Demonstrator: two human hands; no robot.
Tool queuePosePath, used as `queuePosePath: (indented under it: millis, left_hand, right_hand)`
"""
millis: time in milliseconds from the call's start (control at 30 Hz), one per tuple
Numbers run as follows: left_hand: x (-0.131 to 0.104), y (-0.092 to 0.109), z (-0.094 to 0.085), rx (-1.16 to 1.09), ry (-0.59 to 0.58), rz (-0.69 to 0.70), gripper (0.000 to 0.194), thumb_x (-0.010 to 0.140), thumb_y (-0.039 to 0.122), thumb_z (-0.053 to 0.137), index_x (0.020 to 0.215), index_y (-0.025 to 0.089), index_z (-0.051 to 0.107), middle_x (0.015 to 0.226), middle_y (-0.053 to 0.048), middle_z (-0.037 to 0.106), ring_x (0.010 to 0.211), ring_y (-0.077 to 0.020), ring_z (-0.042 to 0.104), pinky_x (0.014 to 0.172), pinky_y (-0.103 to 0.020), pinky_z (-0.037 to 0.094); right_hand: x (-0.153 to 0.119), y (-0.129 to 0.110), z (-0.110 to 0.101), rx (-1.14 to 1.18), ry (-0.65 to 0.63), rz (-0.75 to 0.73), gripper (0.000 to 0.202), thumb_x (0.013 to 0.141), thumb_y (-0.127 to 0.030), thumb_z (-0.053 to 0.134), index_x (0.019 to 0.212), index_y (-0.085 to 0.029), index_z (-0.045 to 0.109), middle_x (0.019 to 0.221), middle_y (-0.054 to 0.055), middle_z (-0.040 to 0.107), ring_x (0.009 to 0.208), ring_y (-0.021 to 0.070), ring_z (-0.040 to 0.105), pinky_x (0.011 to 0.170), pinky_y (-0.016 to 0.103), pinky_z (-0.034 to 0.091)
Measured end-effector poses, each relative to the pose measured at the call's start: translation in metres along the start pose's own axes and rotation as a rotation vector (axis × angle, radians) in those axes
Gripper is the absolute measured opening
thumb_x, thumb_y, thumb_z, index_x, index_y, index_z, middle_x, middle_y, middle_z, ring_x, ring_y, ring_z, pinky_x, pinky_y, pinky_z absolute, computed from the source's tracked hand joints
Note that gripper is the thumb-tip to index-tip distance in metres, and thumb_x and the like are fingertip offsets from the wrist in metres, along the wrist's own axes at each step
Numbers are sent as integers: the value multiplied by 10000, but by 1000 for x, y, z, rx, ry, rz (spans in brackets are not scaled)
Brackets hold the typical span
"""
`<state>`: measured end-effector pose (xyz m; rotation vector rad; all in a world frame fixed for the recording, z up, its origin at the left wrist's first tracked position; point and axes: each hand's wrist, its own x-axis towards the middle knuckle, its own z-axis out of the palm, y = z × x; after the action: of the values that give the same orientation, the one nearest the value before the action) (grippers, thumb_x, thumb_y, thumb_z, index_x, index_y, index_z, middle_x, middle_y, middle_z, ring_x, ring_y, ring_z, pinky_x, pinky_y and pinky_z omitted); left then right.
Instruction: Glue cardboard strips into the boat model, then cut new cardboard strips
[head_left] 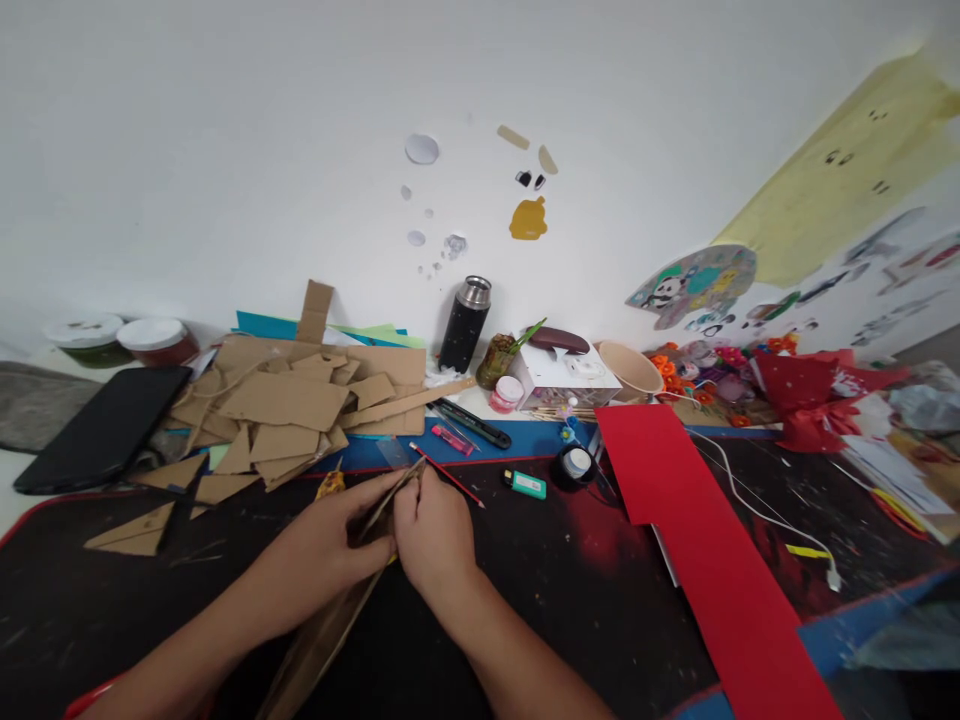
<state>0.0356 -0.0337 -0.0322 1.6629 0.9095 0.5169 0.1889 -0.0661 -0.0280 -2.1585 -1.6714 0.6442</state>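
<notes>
Between my hands is a folded strip of brown cardboard [322, 640], tilted on edge and running down toward the front of the desk. My left hand [341, 540] grips its left side, the thumb on one face and the fingers on the other. Closed around the top end, my right hand [435, 525] pinches the cardboard between thumb and curled fingers. Just behind the left hand lies a yellow object with a pointed tip [330, 486], mostly hidden. A red pencil [457, 482] rests beyond the right hand.
Cardboard scraps [285, 410] are heaped at the back left beside a black phone [105, 425]. A black flask [465, 325], a utility knife [472, 422] and a green lighter [525, 485] are further back. Red card [712, 560] lies at the right near a white cable [757, 505].
</notes>
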Motion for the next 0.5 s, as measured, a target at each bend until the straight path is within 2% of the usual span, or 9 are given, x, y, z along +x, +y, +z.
queuePosePath:
  millis: [200, 500]
  left_hand:
    - [0, 1, 0, -3, 9, -8, 668, 857, 366, 707, 1522, 307, 690, 1552, -23, 690, 1406, -322, 681, 1246, -479, 491]
    - [0, 8, 0, 51, 52, 2, 644, 821, 392, 729, 1463, 330, 741, 1499, -5, 727, 1373, -342, 705, 1233, -491, 500]
  right_hand:
    - [-1, -1, 0, 12, 11, 5, 261, 1063, -144, 499, 1110, -136, 756, 1024, 167, 852, 922, 289, 820, 731, 320, 484]
    - [1, -3, -3, 6, 3, 16, 260, 1058, -157, 502, 1107, -127, 757, 1021, 181, 847, 927, 304, 819, 738, 330, 494]
